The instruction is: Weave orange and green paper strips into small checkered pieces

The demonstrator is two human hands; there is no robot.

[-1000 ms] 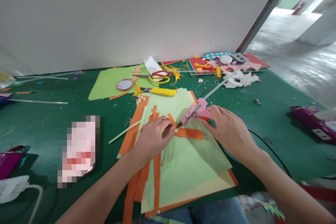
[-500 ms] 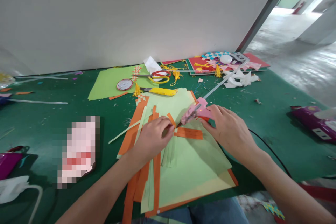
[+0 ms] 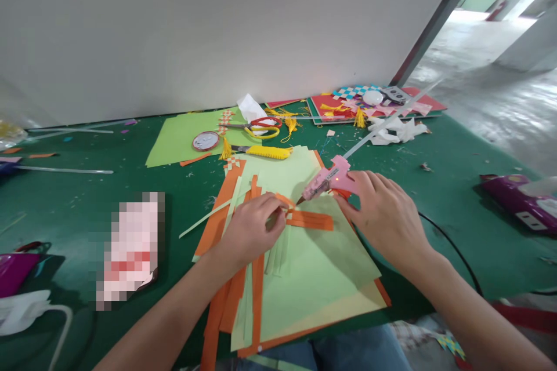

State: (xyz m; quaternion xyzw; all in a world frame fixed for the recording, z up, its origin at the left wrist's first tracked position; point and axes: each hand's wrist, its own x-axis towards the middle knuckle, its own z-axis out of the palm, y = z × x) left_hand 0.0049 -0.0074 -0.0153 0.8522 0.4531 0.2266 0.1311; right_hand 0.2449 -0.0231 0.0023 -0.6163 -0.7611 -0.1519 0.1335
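My right hand (image 3: 383,208) is wrapped round the handle of a pink glue gun (image 3: 326,179), with a long clear glue stick (image 3: 383,126) jutting from its back. The gun's dark tip points down-left, close to my left hand (image 3: 256,223). Between the thumb and forefinger of that hand is the end of an orange paper strip, folded over near the tip. Further orange strips (image 3: 311,221) lie flat to the right of the fingertips, and pale green strips (image 3: 277,252) hang below. Underneath is a stack of light green paper sheets (image 3: 322,278).
Orange strips (image 3: 257,278) lie along the stack's left edge. Behind it are a yellow utility knife (image 3: 267,152), scissors (image 3: 266,127) and a round tin (image 3: 206,140). A blurred-out pink item (image 3: 133,249) lies left; a purple device (image 3: 522,203) lies right. A black cord (image 3: 452,252) trails right.
The glue gun has drawn back slightly up and right from the left fingertips. The orange strip end that stood up is now folded over by my left hand.
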